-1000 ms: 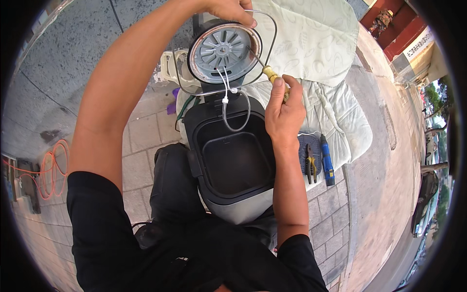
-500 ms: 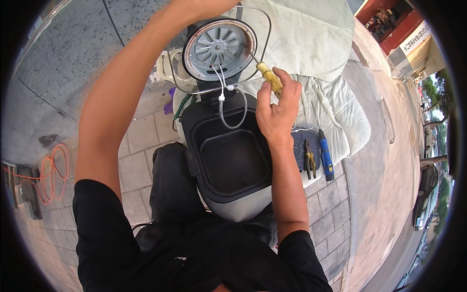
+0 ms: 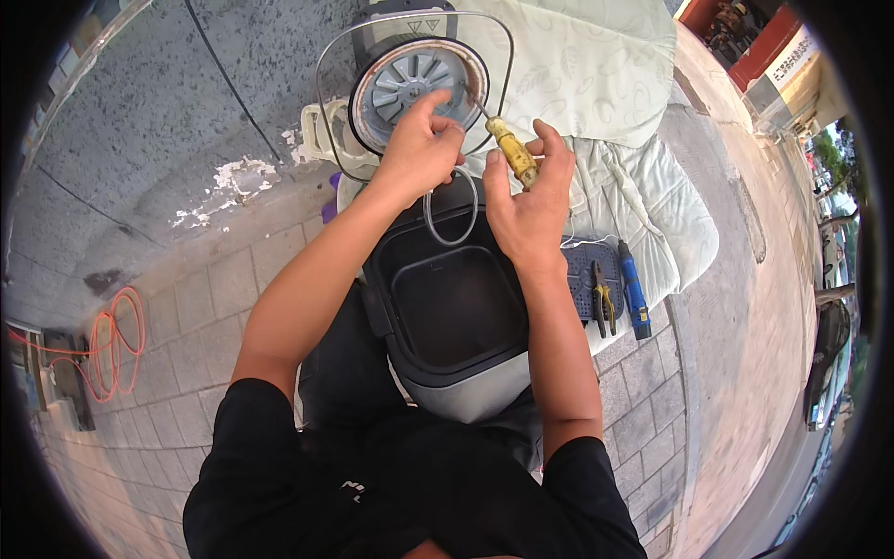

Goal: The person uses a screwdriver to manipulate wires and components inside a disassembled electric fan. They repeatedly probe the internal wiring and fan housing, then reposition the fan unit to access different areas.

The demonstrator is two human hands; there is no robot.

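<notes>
My right hand point(image 3: 529, 207) is closed round the worn yellow handle of a screwdriver point(image 3: 510, 149), thumb on one side and fingers on the other. Its thin shaft slants up to the inner rim of a round metal housing point(image 3: 402, 82) with a slotted grille. Over the lower part of that housing is my left hand point(image 3: 419, 154), index finger and thumb apart; its other fingers are partly hidden. A grey sleeved cable loop point(image 3: 453, 240) hangs below it. Beneath lies a black square-mouthed appliance body point(image 3: 453, 303), and a bent metal wire frame point(image 3: 509, 70) surrounds the housing.
Right of the appliance, pliers point(image 3: 602, 298) with yellow-and-black handles lie by a dark perforated tray point(image 3: 579, 265), and a blue pen-shaped tool point(image 3: 635, 289) rests alongside. A pale quilted cloth point(image 3: 643, 205) spreads underneath. An orange cord point(image 3: 116, 345) lies coiled far left, near a grey wall point(image 3: 121, 140).
My left hand has come down from above the round housing to its lower front, covering the white cable ends. My right hand keeps the screwdriver at nearly the same place.
</notes>
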